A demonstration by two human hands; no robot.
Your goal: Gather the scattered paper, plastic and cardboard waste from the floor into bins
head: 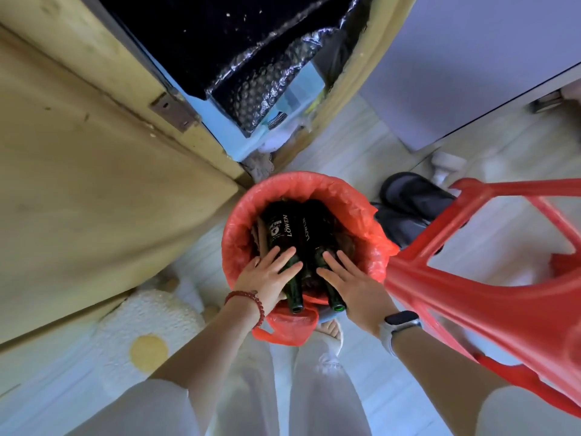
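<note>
A round bin lined with a red plastic bag (pixel 314 181) stands on the pale floor right in front of my feet. Two dark green glass bottles labelled LÖWEN lie slanted in it, necks pointing back at me over the near rim. My left hand (pixel 267 280), with a red bead bracelet on the wrist, lies over the shoulder and neck of the left bottle (pixel 281 229). My right hand (pixel 353 286), a watch on its wrist, lies over the neck of the right bottle (pixel 309 231). Both thumbs are hidden under the bottles. Brownish waste shows beneath them.
A red plastic chair (pixel 471 297) crowds the right side, close to my right arm. Dark slippers (pixel 412 196) sit behind the bin. A wooden door (pixel 94 152) fills the left; bubble wrap (pixel 267 86) lies in the dark opening beyond. A fluffy white mat (pixel 147 322) is lower left.
</note>
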